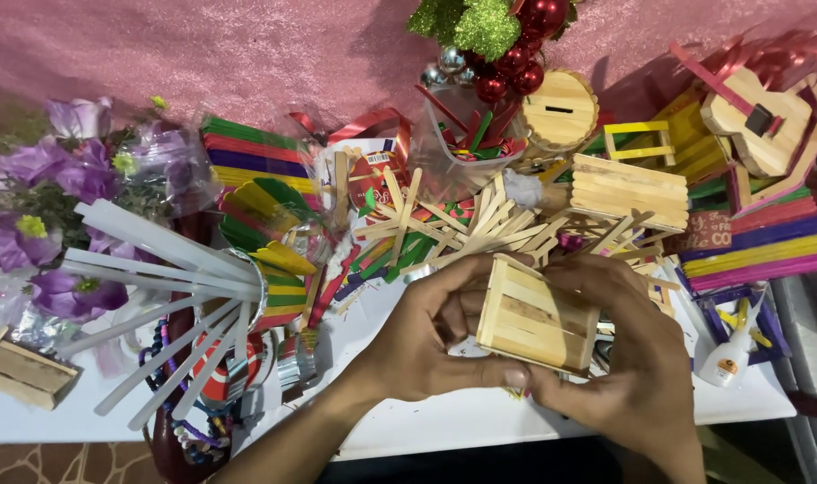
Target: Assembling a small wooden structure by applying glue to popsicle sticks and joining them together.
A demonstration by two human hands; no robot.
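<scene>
A small open box of pale wooden craft sticks (pixel 536 324) sits between both hands just above the near edge of the white table (pixel 444 421), tilted with its slatted side up. The left hand (pixel 423 345) grips its left end, fingers curled over the top edge and thumb pressed along the bottom. The right hand (pixel 639 363) wraps the right end, fingers bent round the far side and thumb tip meeting the lower edge. Just behind lies a loose heap of plain craft sticks (pixel 453 229). A white glue bottle with an orange label (pixel 729 358) lies to the right. Clear glue-gun rods (pixel 171 296) fan out from a holder on the left, beside purple artificial flowers (pixel 63 193).
</scene>
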